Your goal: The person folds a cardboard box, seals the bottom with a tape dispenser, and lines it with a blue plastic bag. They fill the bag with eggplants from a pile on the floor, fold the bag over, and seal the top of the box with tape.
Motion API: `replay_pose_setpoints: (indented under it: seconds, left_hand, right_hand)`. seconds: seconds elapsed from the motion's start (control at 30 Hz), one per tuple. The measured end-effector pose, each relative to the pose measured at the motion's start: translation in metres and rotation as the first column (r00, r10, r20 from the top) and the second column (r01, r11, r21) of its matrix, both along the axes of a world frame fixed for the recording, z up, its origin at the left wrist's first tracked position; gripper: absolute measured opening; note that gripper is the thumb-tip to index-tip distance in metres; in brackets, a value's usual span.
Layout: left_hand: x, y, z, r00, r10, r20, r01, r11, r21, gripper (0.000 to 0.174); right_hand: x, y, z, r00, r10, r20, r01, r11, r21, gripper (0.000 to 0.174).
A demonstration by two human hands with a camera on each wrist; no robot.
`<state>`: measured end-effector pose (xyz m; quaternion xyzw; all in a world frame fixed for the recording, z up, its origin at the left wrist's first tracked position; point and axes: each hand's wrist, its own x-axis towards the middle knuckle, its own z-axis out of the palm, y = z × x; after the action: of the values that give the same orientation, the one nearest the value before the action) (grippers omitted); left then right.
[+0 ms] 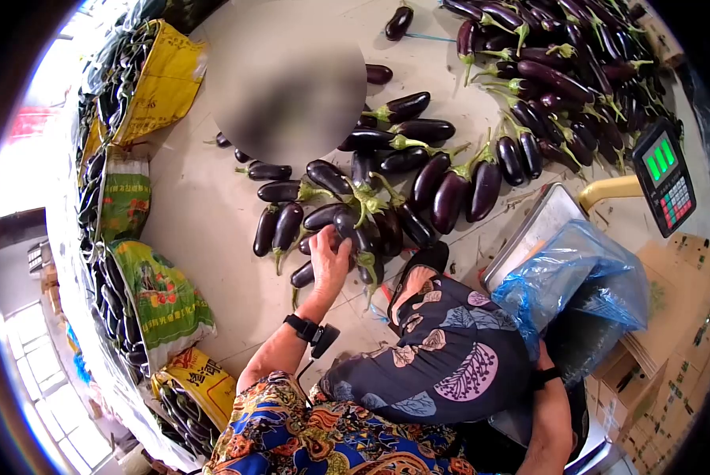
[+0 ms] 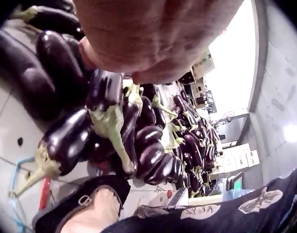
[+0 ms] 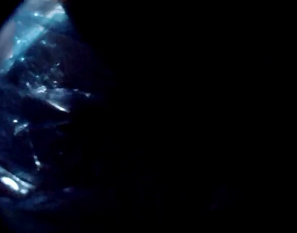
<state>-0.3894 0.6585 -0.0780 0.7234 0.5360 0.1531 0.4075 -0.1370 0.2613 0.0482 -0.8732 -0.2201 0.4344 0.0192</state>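
Note:
Many dark purple eggplants lie on the pale floor. In the head view the left hand reaches down into the nearer group, thumb and fingers bent round the end of one eggplant. That eggplant shows its green cap below the left hand in the left wrist view. At the lower right, the right hand is at the edge of a translucent blue plastic bag, its fingers mostly hidden. Blue plastic and darkness fill the right wrist view.
A large eggplant heap lies at upper right. Beside the bag stands a scale with a lit display. Flattened cardboard is at right, filled sacks line the left. A blurred round patch covers the upper middle. The wearer's shoe is near the eggplants.

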Motion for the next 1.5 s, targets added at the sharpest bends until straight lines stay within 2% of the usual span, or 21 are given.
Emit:
replay_pose_setpoints:
  seconds: [0.1,0.23,0.3,0.37,0.4,0.5,0.57,0.63,0.7,0.77,0.9,0.93,0.97,1.03,1.07,1.1,1.17,1.23,1.33,1.43,1.5]
  left_hand:
    - [0.007,0.040,0.002,1.000,-0.012,0.013,0.010,0.992,0.126,0.043]
    - [0.014,0.132,-0.011,0.997,-0.035,-0.064,0.058,0.905,0.421,0.035]
    - [0.038,0.151,0.023,0.986,-0.143,0.083,0.119,0.963,0.241,0.027]
    - [0.075,0.127,0.063,0.954,-0.204,0.222,0.213,0.977,-0.020,0.025]
    - [0.092,0.108,0.071,0.938,-0.280,0.202,0.295,0.954,-0.048,0.028]
    - [0.139,0.037,0.041,0.887,-0.408,0.216,0.449,0.870,-0.202,0.043]
    - [0.165,-0.006,-0.024,0.833,-0.550,0.067,0.554,0.829,-0.079,0.064]
    - [0.192,-0.045,-0.031,0.827,-0.523,-0.206,0.553,0.823,0.131,0.081]
    - [0.214,-0.067,-0.032,0.818,-0.481,-0.317,0.524,0.849,0.064,0.101]
    - [0.217,-0.086,-0.044,0.822,-0.441,-0.360,0.533,0.818,0.215,0.109]
    - [0.221,-0.092,-0.063,0.855,-0.422,-0.301,0.496,0.836,0.234,0.108]
    - [0.221,-0.087,-0.058,0.860,-0.447,-0.247,0.490,0.857,0.157,0.105]
    - [0.219,-0.083,-0.061,0.902,-0.403,-0.154,0.431,0.859,0.275,0.093]
    - [0.210,-0.049,-0.076,0.870,-0.493,0.028,0.489,0.853,-0.182,0.081]
    - [0.201,-0.038,-0.041,0.948,0.002,0.319,0.263,0.562,-0.784,0.068]
    - [0.187,-0.032,-0.029,0.903,0.280,0.326,0.218,0.355,-0.909,0.056]
    - [0.164,-0.026,-0.022,0.802,0.440,0.403,0.355,0.191,-0.915,0.052]
    - [0.149,-0.021,-0.013,0.777,0.464,0.426,0.407,0.146,-0.902,0.050]
    - [0.133,-0.016,0.001,0.723,0.533,0.439,0.471,0.085,-0.878,0.050]
    - [0.131,-0.016,0.015,0.697,0.509,0.506,0.575,0.025,-0.818,0.065]
    - [0.132,-0.018,0.035,0.649,0.470,0.598,0.660,0.042,-0.750,0.072]
  right_hand:
    - [-0.001,0.002,-0.005,1.000,-0.004,-0.006,0.004,1.000,0.008,0.038]
    - [0.003,0.005,-0.009,1.000,-0.006,-0.028,0.007,1.000,0.028,0.038]
    - [0.002,0.005,-0.006,0.999,-0.014,-0.039,0.015,1.000,0.023,0.037]
    - [0.003,0.007,-0.006,0.999,-0.024,-0.047,0.025,0.999,0.027,0.037]
    - [0.003,0.009,-0.007,0.998,-0.040,-0.051,0.042,0.999,0.030,0.036]
    - [0.001,0.010,-0.007,0.996,-0.058,-0.064,0.061,0.997,0.048,0.036]
    - [0.001,0.009,-0.006,0.996,-0.065,-0.069,0.069,0.996,0.062,0.035]
    - [-0.002,0.005,-0.003,0.994,-0.072,-0.078,0.077,0.994,0.071,0.035]
    - [-0.002,0.002,0.000,0.994,-0.075,-0.079,0.082,0.993,0.082,0.034]
    - [-0.001,-0.001,0.002,0.993,-0.086,-0.077,0.093,0.991,0.097,0.034]
    - [0.005,-0.005,0.001,0.992,-0.107,-0.059,0.115,0.983,0.140,0.033]
    - [0.007,-0.005,0.000,0.993,-0.106,-0.056,0.114,0.982,0.152,0.033]
    - [0.009,-0.004,-0.001,0.993,-0.109,-0.054,0.116,0.979,0.168,0.033]
    - [0.016,-0.002,-0.004,0.992,-0.114,-0.047,0.121,0.971,0.204,0.032]
    - [0.020,-0.002,-0.006,0.992,-0.115,-0.044,0.122,0.968,0.222,0.032]
    - [0.023,-0.001,-0.007,0.993,-0.114,-0.042,0.121,0.964,0.236,0.032]
    - [0.031,0.000,-0.011,0.996,-0.089,-0.026,0.093,0.964,0.248,0.031]
    - [0.036,0.003,-0.014,0.999,0.027,0.029,-0.032,0.981,0.193,0.026]
    - [0.037,0.036,0.029,0.992,0.074,0.104,-0.102,0.952,0.290,0.023]
    - [0.047,0.012,0.016,0.976,0.200,0.081,-0.199,0.980,-0.019,0.023]
    - [0.051,0.009,0.030,0.976,0.163,0.143,-0.189,0.964,0.189,0.020]
